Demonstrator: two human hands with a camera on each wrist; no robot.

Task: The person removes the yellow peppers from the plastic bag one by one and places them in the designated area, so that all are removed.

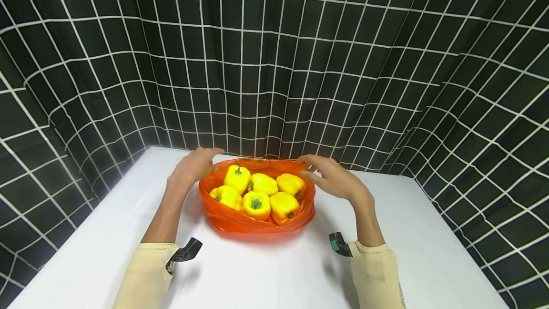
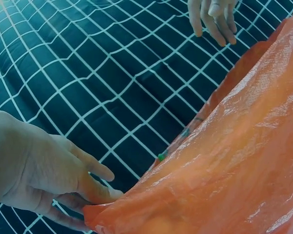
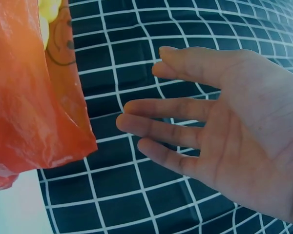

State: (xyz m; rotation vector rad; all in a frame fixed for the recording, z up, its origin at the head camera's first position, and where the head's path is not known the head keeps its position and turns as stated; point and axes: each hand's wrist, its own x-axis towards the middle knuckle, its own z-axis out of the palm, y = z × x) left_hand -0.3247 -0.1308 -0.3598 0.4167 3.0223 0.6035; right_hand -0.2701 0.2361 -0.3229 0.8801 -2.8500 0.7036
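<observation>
An orange plastic bag (image 1: 240, 224), its mouth spread wide, holds several yellow bell peppers (image 1: 256, 205) with green stems. At the bag's left rim is my left hand (image 1: 195, 166), its fingers loosely bent. In the left wrist view, those fingers (image 2: 95, 187) overlap a corner of the bag (image 2: 210, 180); whether they touch it I cannot tell. My right hand (image 1: 336, 178) hovers by the right rim. The right wrist view shows its fingers (image 3: 161, 107) relaxed and spread, apart from the bag (image 3: 34, 112), with nothing in the palm.
The bag stands on a white table (image 1: 257, 271) near its back edge. Dark cloth (image 1: 266, 61) with a white grid hangs behind and at both sides. A black wrist device (image 1: 187, 250) sits at the left sleeve, another device (image 1: 340, 244) at the right.
</observation>
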